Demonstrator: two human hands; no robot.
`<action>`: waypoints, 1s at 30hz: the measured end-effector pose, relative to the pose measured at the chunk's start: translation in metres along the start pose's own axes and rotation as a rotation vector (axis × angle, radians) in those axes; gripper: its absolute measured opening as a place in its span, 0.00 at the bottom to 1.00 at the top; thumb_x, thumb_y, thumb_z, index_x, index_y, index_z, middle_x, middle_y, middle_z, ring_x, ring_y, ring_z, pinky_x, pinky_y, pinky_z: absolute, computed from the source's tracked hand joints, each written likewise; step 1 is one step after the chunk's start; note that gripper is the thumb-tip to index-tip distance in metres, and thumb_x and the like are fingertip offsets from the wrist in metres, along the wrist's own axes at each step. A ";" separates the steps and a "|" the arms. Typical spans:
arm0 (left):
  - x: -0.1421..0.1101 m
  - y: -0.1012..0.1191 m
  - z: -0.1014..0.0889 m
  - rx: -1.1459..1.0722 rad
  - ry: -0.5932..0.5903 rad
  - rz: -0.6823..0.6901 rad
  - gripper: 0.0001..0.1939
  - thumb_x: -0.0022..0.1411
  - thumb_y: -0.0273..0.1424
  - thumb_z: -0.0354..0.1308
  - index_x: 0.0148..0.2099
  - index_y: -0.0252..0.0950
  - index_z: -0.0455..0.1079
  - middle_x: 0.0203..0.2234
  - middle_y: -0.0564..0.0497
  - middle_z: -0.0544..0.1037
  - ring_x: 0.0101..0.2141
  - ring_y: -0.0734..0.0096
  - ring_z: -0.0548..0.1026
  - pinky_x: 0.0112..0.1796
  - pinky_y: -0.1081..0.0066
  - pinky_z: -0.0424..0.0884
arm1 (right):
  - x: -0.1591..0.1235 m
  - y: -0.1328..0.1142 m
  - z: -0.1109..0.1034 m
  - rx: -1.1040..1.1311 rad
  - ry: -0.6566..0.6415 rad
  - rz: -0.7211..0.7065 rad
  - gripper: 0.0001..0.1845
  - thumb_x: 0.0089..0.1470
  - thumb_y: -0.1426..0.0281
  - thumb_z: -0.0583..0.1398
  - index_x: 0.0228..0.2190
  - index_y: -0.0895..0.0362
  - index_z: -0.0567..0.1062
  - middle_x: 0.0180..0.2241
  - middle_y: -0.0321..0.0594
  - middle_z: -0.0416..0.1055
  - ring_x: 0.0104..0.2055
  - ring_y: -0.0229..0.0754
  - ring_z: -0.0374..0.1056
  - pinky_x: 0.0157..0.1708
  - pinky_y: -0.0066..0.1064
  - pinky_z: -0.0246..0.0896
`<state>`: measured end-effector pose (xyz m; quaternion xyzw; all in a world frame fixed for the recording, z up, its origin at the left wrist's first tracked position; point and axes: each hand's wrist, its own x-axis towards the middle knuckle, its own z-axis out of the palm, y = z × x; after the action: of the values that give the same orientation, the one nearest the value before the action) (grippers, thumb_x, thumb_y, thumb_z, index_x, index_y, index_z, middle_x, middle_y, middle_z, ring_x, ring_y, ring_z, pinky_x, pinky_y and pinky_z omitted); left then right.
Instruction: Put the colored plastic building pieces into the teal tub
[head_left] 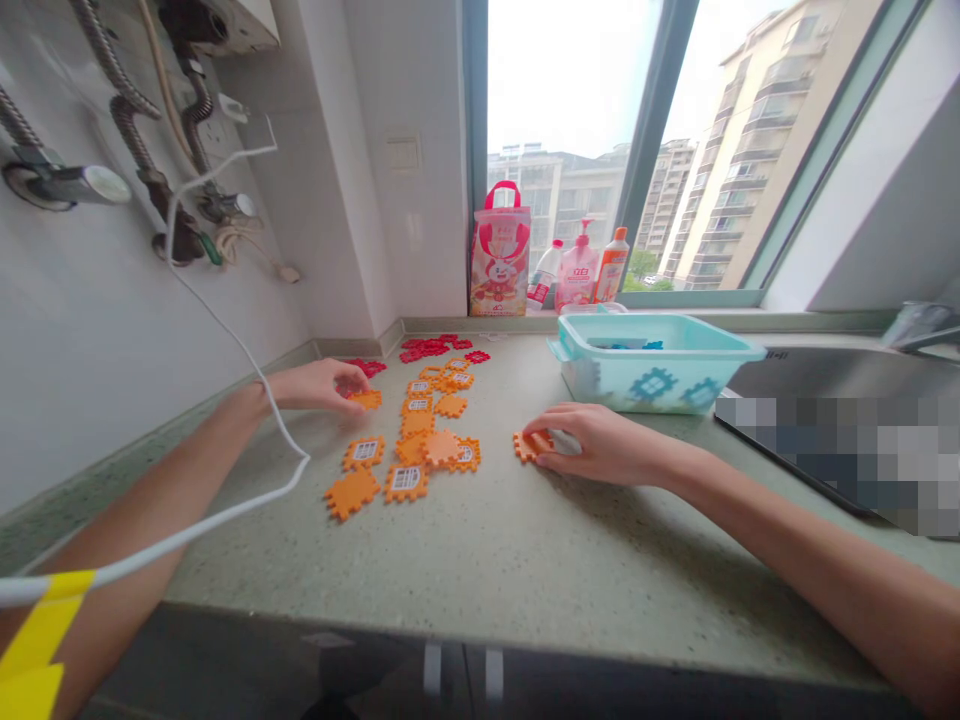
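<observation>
Between the thumb and fingers of my left hand is an orange puzzle tile with toothed edges, held just above the counter at the left. My right hand grips another orange puzzle tile, which looks to be at the counter surface. Several orange tiles lie in a loose column between the hands, some overlapping. A few carry white window pieces, such as the orange window tile. Behind them is a cluster of red tiles, with more red tiles near my left hand.
A turquoise plastic bin with blue tiles inside stands beside the sink. A white cable crosses the view over my left arm. On the windowsill are a red bag, a pink pump bottle and other bottles.
</observation>
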<state>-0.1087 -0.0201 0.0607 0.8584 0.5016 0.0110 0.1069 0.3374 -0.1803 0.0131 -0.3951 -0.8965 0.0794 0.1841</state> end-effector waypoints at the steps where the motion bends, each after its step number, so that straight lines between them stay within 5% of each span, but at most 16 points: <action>1: -0.003 0.004 -0.001 -0.075 -0.099 0.058 0.30 0.49 0.54 0.68 0.49 0.41 0.78 0.44 0.48 0.81 0.44 0.59 0.76 0.43 0.69 0.69 | 0.000 0.000 0.000 0.000 0.001 -0.003 0.09 0.64 0.69 0.64 0.45 0.54 0.82 0.42 0.42 0.80 0.42 0.47 0.75 0.46 0.38 0.68; 4: -0.010 0.016 0.000 -0.202 -0.384 0.157 0.31 0.47 0.50 0.72 0.50 0.41 0.76 0.42 0.51 0.79 0.42 0.63 0.75 0.41 0.72 0.70 | 0.000 -0.002 -0.001 -0.001 0.007 -0.009 0.09 0.64 0.69 0.64 0.46 0.53 0.82 0.42 0.42 0.80 0.42 0.48 0.76 0.46 0.38 0.69; 6: -0.011 0.022 0.004 -0.204 -0.456 0.158 0.31 0.44 0.47 0.75 0.48 0.40 0.75 0.38 0.52 0.78 0.39 0.65 0.74 0.38 0.73 0.69 | 0.000 -0.003 -0.001 -0.001 0.006 -0.009 0.10 0.64 0.69 0.63 0.46 0.54 0.82 0.42 0.42 0.80 0.42 0.48 0.76 0.46 0.38 0.69; 13: 0.001 0.026 0.016 -0.072 -0.142 0.065 0.27 0.49 0.55 0.69 0.37 0.37 0.78 0.31 0.51 0.78 0.34 0.63 0.74 0.34 0.69 0.65 | 0.000 0.000 0.000 0.026 0.043 -0.031 0.10 0.64 0.67 0.64 0.46 0.52 0.82 0.41 0.42 0.80 0.41 0.48 0.76 0.44 0.38 0.71; 16: 0.006 0.026 0.019 -0.052 -0.035 0.062 0.29 0.51 0.58 0.65 0.42 0.38 0.80 0.34 0.50 0.80 0.36 0.61 0.76 0.36 0.68 0.67 | 0.000 0.002 0.001 0.037 0.045 -0.026 0.12 0.64 0.65 0.64 0.48 0.52 0.82 0.41 0.42 0.80 0.41 0.49 0.76 0.44 0.39 0.71; 24: 0.004 0.032 0.020 -0.088 -0.010 0.049 0.40 0.48 0.59 0.67 0.57 0.40 0.78 0.47 0.47 0.82 0.40 0.62 0.77 0.41 0.69 0.71 | 0.000 0.002 0.001 0.037 0.028 -0.026 0.11 0.64 0.66 0.64 0.47 0.52 0.82 0.42 0.42 0.80 0.41 0.49 0.76 0.45 0.40 0.71; 30: 0.004 0.035 0.022 -0.062 -0.029 -0.010 0.39 0.40 0.57 0.72 0.50 0.39 0.79 0.40 0.48 0.81 0.36 0.63 0.76 0.37 0.68 0.69 | 0.000 0.002 0.002 0.016 0.022 -0.023 0.10 0.64 0.68 0.64 0.46 0.52 0.82 0.42 0.41 0.80 0.42 0.47 0.76 0.45 0.37 0.70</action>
<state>-0.0741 -0.0371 0.0457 0.8521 0.5039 0.0135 0.1408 0.3381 -0.1787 0.0106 -0.3841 -0.8982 0.0801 0.1981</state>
